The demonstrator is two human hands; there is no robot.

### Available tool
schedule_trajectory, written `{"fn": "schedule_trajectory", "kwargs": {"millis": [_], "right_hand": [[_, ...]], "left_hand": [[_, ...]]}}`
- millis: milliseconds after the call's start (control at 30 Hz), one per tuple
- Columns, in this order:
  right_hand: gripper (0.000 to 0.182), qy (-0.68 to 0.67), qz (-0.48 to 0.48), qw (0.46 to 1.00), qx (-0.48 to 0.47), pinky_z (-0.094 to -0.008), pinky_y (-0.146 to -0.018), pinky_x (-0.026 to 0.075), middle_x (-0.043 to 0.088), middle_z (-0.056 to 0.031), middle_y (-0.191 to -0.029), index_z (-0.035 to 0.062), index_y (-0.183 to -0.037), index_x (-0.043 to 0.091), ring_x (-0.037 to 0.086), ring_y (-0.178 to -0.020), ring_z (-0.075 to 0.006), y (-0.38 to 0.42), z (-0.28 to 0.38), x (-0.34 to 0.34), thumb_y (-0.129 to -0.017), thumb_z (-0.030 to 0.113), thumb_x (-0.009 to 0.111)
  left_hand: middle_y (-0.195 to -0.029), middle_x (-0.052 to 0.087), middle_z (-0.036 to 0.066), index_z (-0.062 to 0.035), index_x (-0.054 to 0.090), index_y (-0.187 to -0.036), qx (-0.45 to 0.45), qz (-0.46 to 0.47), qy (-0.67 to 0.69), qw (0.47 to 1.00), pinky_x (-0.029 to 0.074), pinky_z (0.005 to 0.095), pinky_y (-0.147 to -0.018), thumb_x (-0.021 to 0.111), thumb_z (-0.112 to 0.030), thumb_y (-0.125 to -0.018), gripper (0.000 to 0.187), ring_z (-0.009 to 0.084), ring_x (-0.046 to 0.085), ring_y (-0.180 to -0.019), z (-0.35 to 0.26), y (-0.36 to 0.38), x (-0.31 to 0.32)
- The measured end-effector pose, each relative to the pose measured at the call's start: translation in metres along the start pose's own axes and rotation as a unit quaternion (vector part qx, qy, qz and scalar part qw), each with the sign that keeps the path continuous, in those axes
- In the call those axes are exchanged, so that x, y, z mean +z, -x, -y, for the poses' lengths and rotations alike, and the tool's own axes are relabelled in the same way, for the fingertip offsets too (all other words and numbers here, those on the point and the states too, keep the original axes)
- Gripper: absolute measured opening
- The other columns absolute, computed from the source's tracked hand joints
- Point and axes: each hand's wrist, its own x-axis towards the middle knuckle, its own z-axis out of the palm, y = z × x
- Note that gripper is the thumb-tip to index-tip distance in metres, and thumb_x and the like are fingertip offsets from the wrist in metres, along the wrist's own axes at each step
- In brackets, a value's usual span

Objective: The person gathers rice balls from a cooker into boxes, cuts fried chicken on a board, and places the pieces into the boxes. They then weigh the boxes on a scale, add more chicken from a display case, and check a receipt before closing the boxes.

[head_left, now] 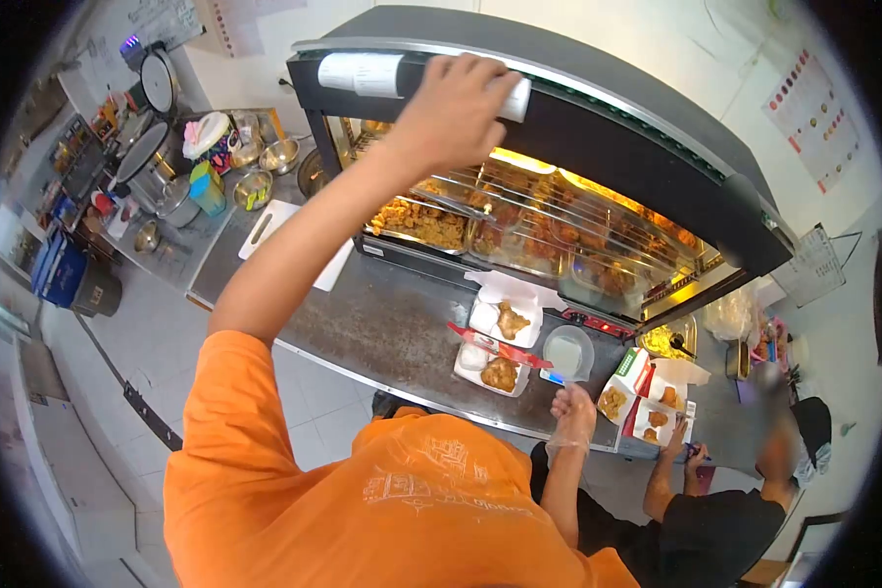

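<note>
My left hand (461,113) is raised to the upper front edge of a heated food display case (598,137). Its fingers curl beside a white paper slip (517,100); what lies under them is hidden. My right hand (571,416), in a clear plastic glove, is low at the counter edge with its fingers drawn together; any item in them cannot be made out. Just beyond it stand a clear round tub (568,353) and a white takeaway box (475,365) with fried chicken (500,374). Behind that, another open box (507,302) also contains chicken.
Trays of fried food (416,223) fill the lit case. Tongs (451,201) lie inside. A cutting board (284,240) and metal bowls (253,189) are at left. On the right, a co-worker in black (715,529) reaches toward more boxes of chicken (660,421).
</note>
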Motion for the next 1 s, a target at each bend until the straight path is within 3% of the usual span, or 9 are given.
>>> {"fn": "schedule_trajectory", "kwargs": {"millis": [200,467,567,600,633,667,733,833,1000], "right_hand": [[0.025,-0.03,0.036,0.999,-0.008,-0.0309,-0.058,0.055,0.07,-0.0092,-0.089,0.0043,-0.117,0.064,0.067,-0.069,-0.0197,0.022,-0.015,0.066,-0.097,0.02,0.07],[0.023,-0.06,-0.057,0.996,0.028,-0.0335,-0.059,0.056,0.072,-0.0135,-0.091,0.0035,-0.117,0.064,0.068,-0.067,-0.0228,0.105,-0.078,0.13,-0.099,0.017,0.067],[0.024,-0.068,-0.104,0.992,0.019,-0.0331,-0.06,0.056,0.073,-0.0133,-0.092,0.0028,-0.118,0.065,0.068,-0.068,-0.022,0.129,-0.102,0.127,-0.099,0.017,0.067],[0.025,-0.063,-0.125,0.99,0.015,-0.0329,-0.061,0.056,0.073,-0.013,-0.093,0.003,-0.119,0.065,0.069,-0.069,-0.0213,0.138,-0.109,0.129,-0.099,0.018,0.067],[0.023,-0.07,-0.15,0.986,0.009,-0.0331,-0.061,0.057,0.073,-0.0126,-0.092,0.0034,-0.118,0.066,0.068,-0.068,-0.0212,0.147,-0.115,0.132,-0.1,0.017,0.065],[0.023,-0.075,-0.162,0.984,0.009,-0.0331,-0.061,0.057,0.073,-0.0126,-0.092,0.0034,-0.118,0.066,0.068,-0.068,-0.0212,0.156,-0.119,0.138,-0.1,0.017,0.065],[0.021,-0.061,-0.201,0.977,0.025,-0.0331,-0.061,0.057,0.073,-0.0123,-0.092,0.0033,-0.118,0.066,0.068,-0.067,-0.0213,0.169,-0.123,0.15,-0.101,0.016,0.064],[0.022,-0.072,-0.186,0.98,0.016,-0.0334,-0.06,0.057,0.073,-0.0123,-0.092,0.0028,-0.116,0.066,0.068,-0.066,-0.0208,0.175,-0.132,0.162,-0.1,0.017,0.066],[0.023,-0.067,-0.181,0.981,0.014,-0.0332,-0.058,0.057,0.073,-0.0132,-0.092,0.0033,-0.115,0.067,0.069,-0.066,-0.0215,0.163,-0.13,0.199,-0.098,0.018,0.068]], "left_hand": [[-0.13,0.058,0.017,0.0008,0.056,-0.133,0.036,-0.022,0.132,0.99,0.036,0.0484,-0.109,0.059,-0.016,-0.079,0.057,0.0323,0.052,-0.127,-0.005,-0.006,0.011],[-0.133,0.053,0.012,-0.0091,0.056,-0.139,0.069,-0.072,0.206,0.974,0.036,0.0502,-0.103,0.066,-0.018,-0.074,0.066,0.03,0.046,-0.126,0.025,0.031,-0.005],[-0.116,0.067,0.005,-0.0116,0.07,-0.118,0.046,-0.148,0.289,0.945,0.037,0.0432,-0.102,0.064,-0.011,-0.074,0.045,0.0247,0.06,-0.111,0.068,0.062,-0.016],[-0.107,0.071,0.003,-0.0115,0.074,-0.109,0.023,-0.18,0.234,0.955,0.042,0.04,-0.097,0.062,-0.005,-0.077,0.035,0.0218,0.065,-0.102,0.09,0.071,-0.032],[-0.098,0.071,0.002,-0.0136,0.073,-0.102,-0.007,-0.28,0.208,0.937,0.045,0.042,-0.089,0.064,-0.008,-0.075,0.029,0.0254,0.065,-0.094,0.116,0.081,-0.02],[-0.097,0.072,0.004,-0.0118,0.072,-0.101,-0.088,-0.303,0.271,0.909,0.046,0.0415,-0.088,0.064,-0.008,-0.076,0.027,0.0278,0.065,-0.092,0.135,0.091,-0.011],[-0.104,0.069,0.007,-0.0086,0.071,-0.108,-0.113,-0.273,0.299,0.907,0.046,0.0443,-0.092,0.062,-0.009,-0.078,0.032,0.0302,0.062,-0.097,0.158,0.091,-0.021],[-0.119,0.067,0.013,-0.0069,0.067,-0.121,0.019,-0.123,0.242,0.962,0.044,0.0427,-0.102,0.054,-0.001,-0.083,0.04,0.0339,0.06,-0.114,0.172,0.075,-0.031],[-0.123,0.063,0.015,-0.0063,0.064,-0.124,0.022,-0.1,0.227,0.969,0.043,0.0472,-0.105,0.055,-0.003,-0.082,0.043,0.0356,0.057,-0.118,0.163,0.074,-0.032]]}}
